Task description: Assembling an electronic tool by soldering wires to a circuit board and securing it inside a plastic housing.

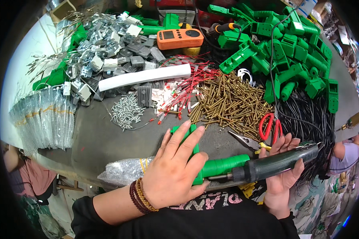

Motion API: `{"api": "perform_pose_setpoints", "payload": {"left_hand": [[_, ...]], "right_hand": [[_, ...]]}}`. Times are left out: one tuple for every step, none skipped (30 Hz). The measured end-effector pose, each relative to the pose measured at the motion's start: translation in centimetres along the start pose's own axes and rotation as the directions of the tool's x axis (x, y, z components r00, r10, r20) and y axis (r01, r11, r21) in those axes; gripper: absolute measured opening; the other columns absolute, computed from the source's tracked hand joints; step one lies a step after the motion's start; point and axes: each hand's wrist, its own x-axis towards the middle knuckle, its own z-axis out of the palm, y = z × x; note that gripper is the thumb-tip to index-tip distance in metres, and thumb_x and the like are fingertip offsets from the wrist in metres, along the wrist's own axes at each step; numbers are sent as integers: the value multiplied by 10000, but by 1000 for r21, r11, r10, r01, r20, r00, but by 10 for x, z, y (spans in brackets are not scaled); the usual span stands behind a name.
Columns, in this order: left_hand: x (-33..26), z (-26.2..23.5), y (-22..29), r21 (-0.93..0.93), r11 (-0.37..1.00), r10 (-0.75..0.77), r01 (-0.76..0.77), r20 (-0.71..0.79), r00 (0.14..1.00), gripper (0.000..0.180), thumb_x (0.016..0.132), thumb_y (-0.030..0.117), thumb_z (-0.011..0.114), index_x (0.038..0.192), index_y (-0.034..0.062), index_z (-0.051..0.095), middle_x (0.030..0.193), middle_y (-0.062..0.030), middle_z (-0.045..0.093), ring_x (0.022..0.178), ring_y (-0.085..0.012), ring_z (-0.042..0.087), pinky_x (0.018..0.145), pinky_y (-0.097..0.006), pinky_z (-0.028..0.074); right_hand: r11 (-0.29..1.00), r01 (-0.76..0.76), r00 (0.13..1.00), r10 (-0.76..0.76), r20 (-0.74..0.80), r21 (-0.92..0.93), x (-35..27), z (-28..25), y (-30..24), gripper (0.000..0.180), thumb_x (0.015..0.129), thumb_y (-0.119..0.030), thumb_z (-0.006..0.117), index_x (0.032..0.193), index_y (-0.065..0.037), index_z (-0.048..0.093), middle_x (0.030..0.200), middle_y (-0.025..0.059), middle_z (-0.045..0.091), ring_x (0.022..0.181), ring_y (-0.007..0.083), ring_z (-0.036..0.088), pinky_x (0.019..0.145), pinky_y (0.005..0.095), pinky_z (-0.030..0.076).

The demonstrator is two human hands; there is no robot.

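Note:
My left hand (175, 167) lies over a green plastic housing (223, 165) at the table's near edge, holding it with fingers spread and thumb along its near side. Part of the housing is hidden under the hand; its ribbed round section points right. Across my right hand (281, 181) rests a black electric screwdriver (283, 161), thumb in front and fingers behind. Its shaft points left, and the tip reaches the housing's near side close to my left thumb. Just beyond the screwdriver lie pliers (245, 140) and red-handled scissors (270, 126).
Long brass screws (231, 101), short silver screws (127, 110), red-wired parts (179, 93) and metal plug parts (103, 47) are heaped beyond my hands. Green housings (287, 47) and black cables (307, 115) fill the right. An orange meter (180, 38) and white tube (145, 77) lie farther back.

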Motion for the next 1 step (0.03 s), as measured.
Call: {"api": "perform_pose_setpoints", "payload": {"left_hand": [[1, 0, -1, -14, 1000, -2, 2, -6, 1000, 501, 659, 317, 838, 1043, 89, 611, 1494, -217, 395, 1429, -464, 309, 1099, -669, 309]], "right_hand": [[1000, 5, 1000, -5, 11, -24, 1, 1, 2, 515, 889, -237, 734, 1365, -199, 541, 1491, 14, 494, 1392, 181, 442, 1159, 672, 212]]}}
